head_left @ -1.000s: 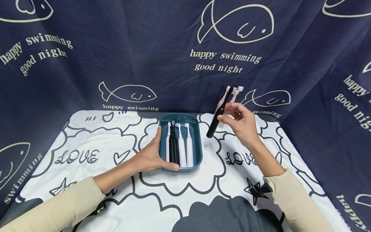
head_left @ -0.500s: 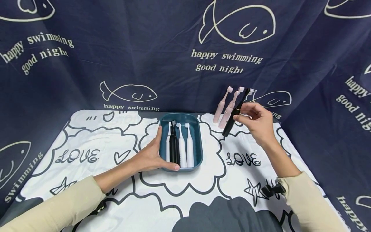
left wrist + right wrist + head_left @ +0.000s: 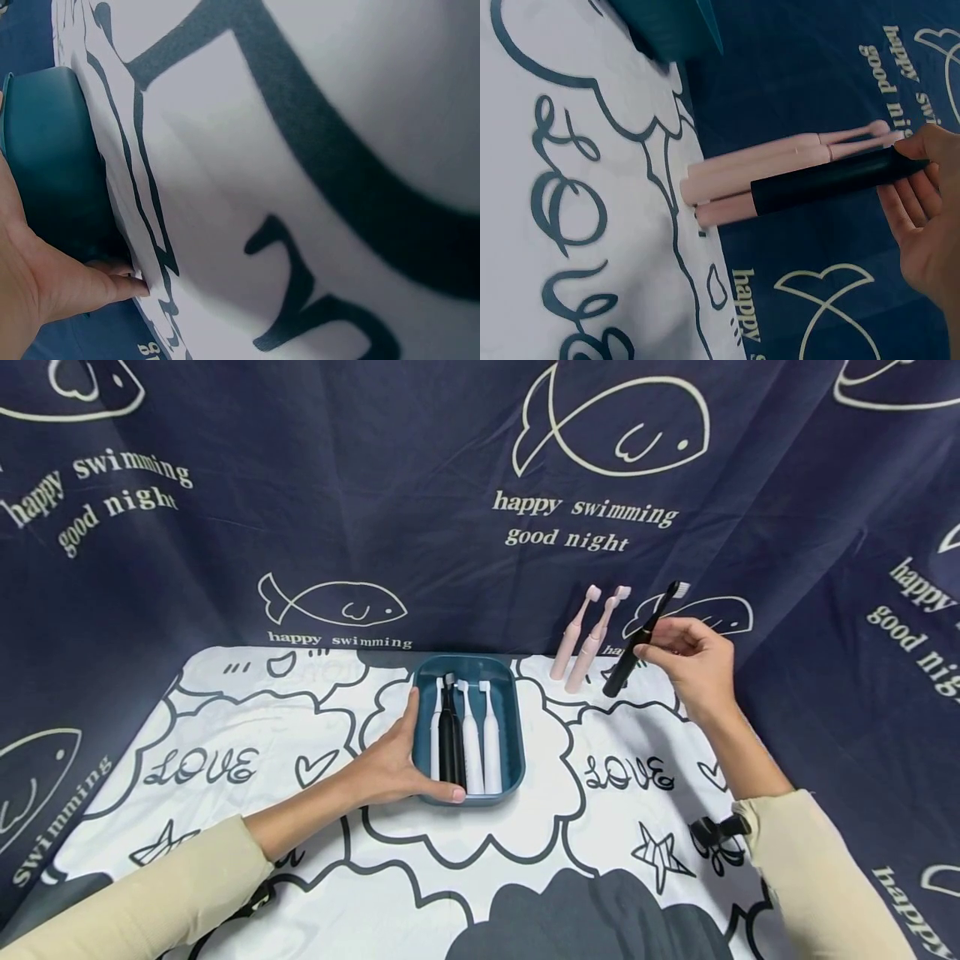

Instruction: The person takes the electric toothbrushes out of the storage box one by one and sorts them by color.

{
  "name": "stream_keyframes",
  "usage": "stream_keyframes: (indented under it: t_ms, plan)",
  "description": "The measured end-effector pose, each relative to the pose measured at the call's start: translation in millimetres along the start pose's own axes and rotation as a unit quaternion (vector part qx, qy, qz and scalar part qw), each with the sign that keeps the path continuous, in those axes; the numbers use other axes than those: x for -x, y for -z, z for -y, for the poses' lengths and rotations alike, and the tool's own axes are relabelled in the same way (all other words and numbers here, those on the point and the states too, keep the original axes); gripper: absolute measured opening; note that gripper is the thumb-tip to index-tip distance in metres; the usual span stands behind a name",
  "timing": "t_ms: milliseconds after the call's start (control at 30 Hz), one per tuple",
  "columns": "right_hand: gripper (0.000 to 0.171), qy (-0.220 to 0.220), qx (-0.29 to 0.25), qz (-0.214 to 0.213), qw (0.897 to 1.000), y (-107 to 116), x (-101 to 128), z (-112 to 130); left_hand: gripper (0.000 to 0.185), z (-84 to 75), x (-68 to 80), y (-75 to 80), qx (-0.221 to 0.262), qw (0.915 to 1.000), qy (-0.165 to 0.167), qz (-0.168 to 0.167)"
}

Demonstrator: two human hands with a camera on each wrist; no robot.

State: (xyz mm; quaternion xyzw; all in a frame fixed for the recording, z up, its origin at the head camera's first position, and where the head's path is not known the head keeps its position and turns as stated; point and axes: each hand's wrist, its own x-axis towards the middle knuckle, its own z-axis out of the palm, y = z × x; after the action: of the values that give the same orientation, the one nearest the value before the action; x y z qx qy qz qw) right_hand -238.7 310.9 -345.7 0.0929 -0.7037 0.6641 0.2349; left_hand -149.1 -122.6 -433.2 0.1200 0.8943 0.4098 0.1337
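The black toothbrush and the right hand carrying it have been shifting rightward, from in front of the pink toothbrushes to just right of them. Behind everything, a navy cloth printed with fish and lettering is hanging, and below it a white patterned cover is spreading over the table. Beige sleeves are reaching in from both sides, a black device jutting out by the right cuff. The blue tray is sitting at the table's middle, the left hand bracing its near left corner, fingers spread wide and almost straight, thumb resting along the near rim. Inside, three white toothbrushes are lying with black handles among them. Right of the tray, well apart from it, the three pink ones are standing close together near the back edge. The black one is leaning beside them, hiding part of one in the right wrist view; whether its foot is touching the table I cannot tell. The right fingers are pinching its upper part, closed around it beneath the pale bristles.
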Motion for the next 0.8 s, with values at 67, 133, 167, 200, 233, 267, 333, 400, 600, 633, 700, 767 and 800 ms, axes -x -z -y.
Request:
stream_keyframes:
  t_ms: [67, 133, 167, 200, 233, 267, 333, 400, 600, 633, 700, 767, 800]
  plan:
    - [0.036, -0.007, -0.003, -0.007, 1.0, 2.4, -4.3, -2.6, 0.177, -0.2, -0.1, -0.1, 0.0, 1.0, -0.001, 0.001]
    - [0.037, -0.016, -0.007, -0.012, 1.0, 4.6, -8.5, -5.7, 0.177, -0.3, -0.2, -0.2, 0.002, 1.0, -0.001, 0.001]
    - [0.038, -0.023, -0.01, -0.014, 1.0, 5.6, -10.5, -7.3, 0.177, -0.4, -0.1, -0.2, 0.002, 1.0, -0.002, 0.001]
    - [0.038, -0.03, -0.015, -0.015, 0.999, 6.6, -12.6, -9.1, 0.177, -0.4, -0.1, -0.2, 0.003, 1.0, -0.002, 0.001]
    - [0.037, -0.035, -0.018, -0.016, 0.999, 7.7, -14.8, -11.1, 0.177, -0.5, 0.0, -0.2, 0.003, 1.0, -0.002, 0.001]
    - [0.037, -0.04, -0.015, -0.017, 0.999, 8.8, -16.9, -13.2, 0.177, -0.6, 0.0, -0.1, 0.004, 1.0, -0.003, 0.001]
    - [0.036, -0.049, -0.004, -0.021, 0.999, 10.9, -20.9, -17.3, 0.177, -0.9, 0.0, 0.1, 0.004, 1.0, -0.003, 0.001]
    - [0.034, -0.055, 0.019, -0.022, 0.998, 13.0, -24.5, -21.6, 0.177, -1.2, 0.1, 0.2, 0.003, 1.0, -0.003, 0.001]
    - [0.035, -0.08, 0.066, -0.023, 0.994, 17.1, -34.1, -34.3, 0.177, -1.3, 0.1, 0.5, 0.001, 1.0, -0.003, 0.0]
    - [0.036, -0.082, 0.076, -0.023, 0.993, 17.2, -35.5, -36.0, 0.177, -1.1, 0.1, 0.4, 0.001, 1.0, -0.003, 0.0]
    - [0.036, -0.088, 0.09, -0.021, 0.992, 17.6, -37.8, -39.4, 0.177, -0.7, 0.0, 0.1, 0.0, 1.0, -0.003, -0.001]
    - [0.035, -0.091, 0.101, -0.02, 0.991, 17.4, -39.8, -42.8, 0.177, -0.5, -0.1, -0.1, 0.001, 1.0, -0.003, -0.001]
    - [0.035, -0.089, 0.102, -0.019, 0.991, 17.0, -40.5, -44.5, 0.177, -0.5, -0.1, -0.2, 0.001, 1.0, -0.003, -0.001]
